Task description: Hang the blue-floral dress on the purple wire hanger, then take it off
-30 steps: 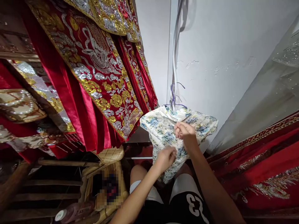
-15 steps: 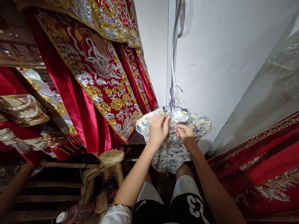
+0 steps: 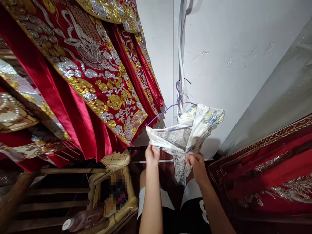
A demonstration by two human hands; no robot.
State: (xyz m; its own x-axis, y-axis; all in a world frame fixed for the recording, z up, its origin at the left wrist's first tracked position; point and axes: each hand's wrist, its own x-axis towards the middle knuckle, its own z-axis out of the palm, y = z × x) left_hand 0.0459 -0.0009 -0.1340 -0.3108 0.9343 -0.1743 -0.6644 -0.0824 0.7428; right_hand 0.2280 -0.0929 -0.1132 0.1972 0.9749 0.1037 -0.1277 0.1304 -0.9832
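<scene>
A white shirt with a blue and yellow floral print point(image 3: 206, 118) hangs on a purple wire hanger point(image 3: 161, 113), its front spread apart. The hanger's left arm is bare, while the shirt's right shoulder still covers the right arm. My left hand point(image 3: 152, 154) grips the shirt's left edge below the hanger. Lower down and to the right, my right hand point(image 3: 195, 162) is closed on the front of the shirt. The hanger's hook rests at a white pole point(image 3: 180, 58) along the wall.
Red robes with gold and silver embroidery point(image 3: 117, 94) hang close on the left. Below them stand a bamboo chair point(image 3: 131, 198) and a pink bottle with a white cap point(image 3: 83, 219). More red embroidered fabric point(image 3: 273, 175) lies at the right, beside the white wall point(image 3: 219, 39).
The shirt's front has been pulled apart and its left shoulder has come off the hanger. My left hand moved down and left, my right hand down. The view has shifted slightly.
</scene>
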